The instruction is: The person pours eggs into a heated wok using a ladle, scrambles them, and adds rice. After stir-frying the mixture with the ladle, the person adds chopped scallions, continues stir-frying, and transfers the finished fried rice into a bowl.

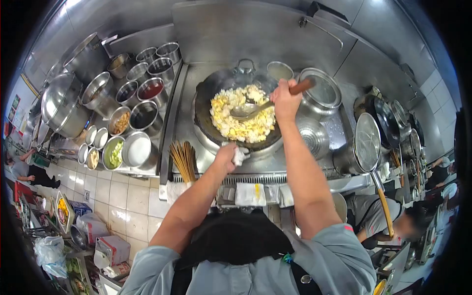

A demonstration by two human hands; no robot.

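Note:
A dark wok sits on the steel stove in front of me, holding loose yellow and white food that looks like egg and rice. My right hand is closed around the handle of a ladle, whose metal bowl rests among the food. The handle's brown wooden end sticks out to the right of my fist. At the wok's near edge, my left hand grips a folded white cloth against the rim. Exactly how its fingers hold the rim is hidden.
Several steel containers of sauces and ingredients stand at left. A bamboo brush is at the stove's front edge. On the right are a lidded pot and a strainer over another pot. A co-worker is close by, lower right.

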